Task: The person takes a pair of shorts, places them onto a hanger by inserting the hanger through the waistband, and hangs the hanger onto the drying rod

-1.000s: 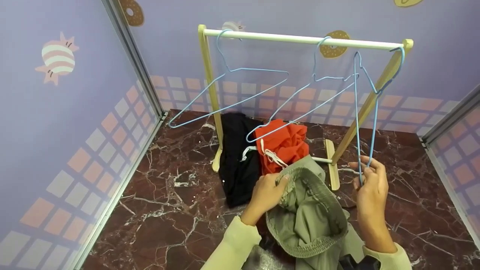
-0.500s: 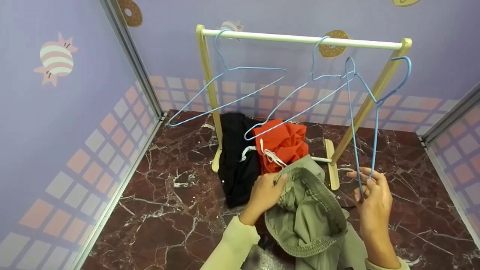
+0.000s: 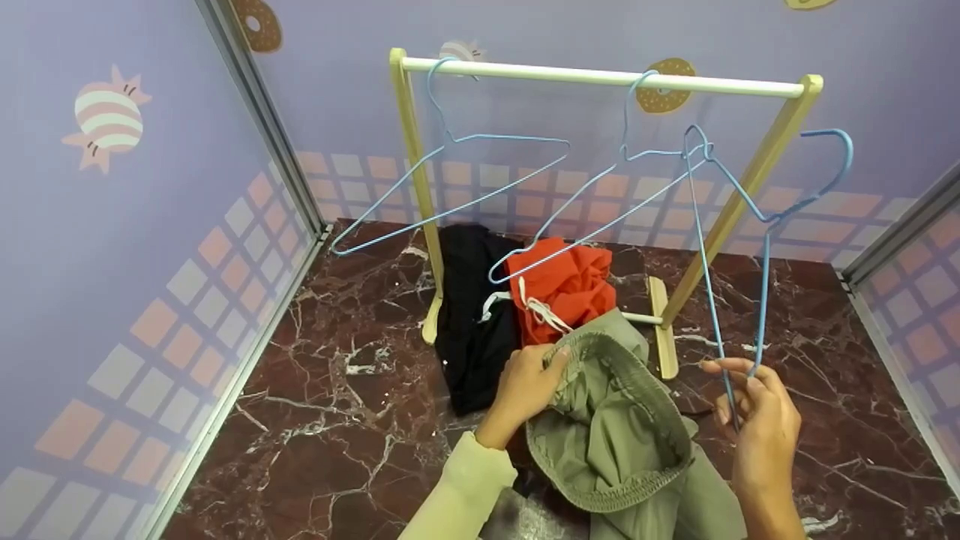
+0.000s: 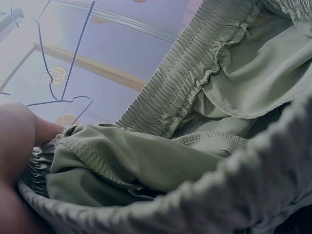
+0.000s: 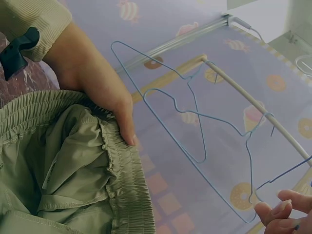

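1. A light blue wire hanger [image 3: 510, 137] hangs by its hook near the left end of the white bar of a pale wooden rack [image 3: 555, 73]; below it, a black cloth garment [image 3: 476, 337] lies on the dark red marbled surface [image 3: 330, 450].
2. The left hand [image 3: 529, 381] pinches the gathered elastic waistband of a grey-green cloth garment [image 3: 611, 431]; that garment sits in front of the rack, between the two hands, its waist opening spread and facing up.
3. Just behind it, an orange-red cloth garment [image 3: 566, 274] with a white drawstring lies beside the black one; a second blue wire hanger [image 3: 656, 152] hangs from the bar above.
4. Furthest right, the right hand [image 3: 769, 427] grips the lower end of a third blue wire hanger [image 3: 764, 292]; this hanger tilts upward, its hook off the bar; the hands are apart from each other.
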`<action>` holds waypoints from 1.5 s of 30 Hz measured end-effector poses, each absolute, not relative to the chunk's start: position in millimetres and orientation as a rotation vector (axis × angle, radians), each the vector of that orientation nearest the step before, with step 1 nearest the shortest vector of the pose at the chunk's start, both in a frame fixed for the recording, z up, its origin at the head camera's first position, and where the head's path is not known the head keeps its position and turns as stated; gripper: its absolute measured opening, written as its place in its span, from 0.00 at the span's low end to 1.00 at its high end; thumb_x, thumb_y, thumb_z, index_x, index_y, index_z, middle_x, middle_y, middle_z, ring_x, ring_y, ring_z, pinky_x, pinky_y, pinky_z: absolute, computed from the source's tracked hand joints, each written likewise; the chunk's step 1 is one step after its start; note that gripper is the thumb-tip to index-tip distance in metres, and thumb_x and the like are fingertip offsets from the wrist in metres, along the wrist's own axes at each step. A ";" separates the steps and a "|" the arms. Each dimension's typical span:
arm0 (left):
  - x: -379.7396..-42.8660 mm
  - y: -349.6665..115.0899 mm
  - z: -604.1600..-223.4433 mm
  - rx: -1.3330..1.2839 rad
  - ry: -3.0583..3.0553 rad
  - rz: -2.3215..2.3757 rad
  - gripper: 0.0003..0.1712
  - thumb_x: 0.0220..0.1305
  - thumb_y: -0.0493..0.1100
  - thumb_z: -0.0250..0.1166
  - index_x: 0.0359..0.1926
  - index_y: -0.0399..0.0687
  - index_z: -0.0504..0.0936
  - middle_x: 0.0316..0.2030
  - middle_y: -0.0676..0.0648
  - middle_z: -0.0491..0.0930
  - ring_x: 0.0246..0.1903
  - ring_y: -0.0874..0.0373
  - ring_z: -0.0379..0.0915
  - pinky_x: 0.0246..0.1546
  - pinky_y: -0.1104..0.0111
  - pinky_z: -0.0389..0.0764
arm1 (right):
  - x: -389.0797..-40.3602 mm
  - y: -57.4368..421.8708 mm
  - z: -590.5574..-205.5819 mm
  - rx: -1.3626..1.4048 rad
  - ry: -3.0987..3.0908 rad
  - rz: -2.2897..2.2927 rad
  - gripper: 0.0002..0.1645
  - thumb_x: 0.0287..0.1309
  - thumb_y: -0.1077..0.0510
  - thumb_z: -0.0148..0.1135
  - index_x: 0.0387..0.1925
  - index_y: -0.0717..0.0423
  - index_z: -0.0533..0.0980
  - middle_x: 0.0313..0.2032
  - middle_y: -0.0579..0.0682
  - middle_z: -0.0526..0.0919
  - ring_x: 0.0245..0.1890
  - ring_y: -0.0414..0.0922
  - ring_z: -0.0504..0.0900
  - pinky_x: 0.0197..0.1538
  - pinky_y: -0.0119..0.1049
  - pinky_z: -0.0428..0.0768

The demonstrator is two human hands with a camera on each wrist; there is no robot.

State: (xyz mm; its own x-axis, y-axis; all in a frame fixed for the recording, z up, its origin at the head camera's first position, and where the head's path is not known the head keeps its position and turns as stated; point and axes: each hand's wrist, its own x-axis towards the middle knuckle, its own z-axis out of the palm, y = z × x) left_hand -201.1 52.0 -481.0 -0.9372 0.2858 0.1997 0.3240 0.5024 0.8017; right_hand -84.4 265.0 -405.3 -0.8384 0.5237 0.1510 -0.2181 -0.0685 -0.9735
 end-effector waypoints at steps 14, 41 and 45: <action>-205.8 48.5 -481.8 -0.499 -2.690 -1.453 0.24 0.64 0.52 0.54 0.14 0.54 0.58 0.12 0.56 0.49 0.12 0.64 0.43 0.16 0.74 0.50 | -64.5 268.4 -413.6 -0.393 -1.812 1.938 0.25 0.70 0.59 0.28 0.41 0.73 0.70 0.37 0.54 0.82 0.13 0.41 0.62 0.16 0.38 0.52; -212.3 41.9 -482.8 -0.410 -2.682 -1.542 0.08 0.57 0.47 0.59 0.38 0.58 0.81 0.31 0.56 0.81 0.29 0.63 0.73 0.37 0.66 0.73 | -29.2 282.1 -436.4 -0.388 -2.063 1.893 0.28 0.71 0.54 0.31 0.40 0.74 0.72 0.32 0.46 0.83 0.12 0.44 0.60 0.14 0.39 0.55; -212.7 41.2 -482.7 -0.397 -2.690 -1.552 0.13 0.56 0.46 0.58 0.43 0.58 0.81 0.39 0.56 0.82 0.36 0.61 0.76 0.41 0.64 0.75 | -25.5 287.0 -441.9 -0.320 -2.032 1.967 0.28 0.71 0.54 0.31 0.39 0.74 0.71 0.32 0.46 0.84 0.11 0.45 0.57 0.14 0.40 0.54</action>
State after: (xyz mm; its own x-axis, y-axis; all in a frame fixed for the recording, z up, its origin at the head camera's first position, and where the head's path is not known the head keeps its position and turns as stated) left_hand -212.7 41.2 -482.7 -0.9678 0.2125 0.1353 0.2235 0.4764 0.8504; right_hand -25.5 287.0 -441.9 -0.9320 0.3582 0.0559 -0.0441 0.0410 -0.9982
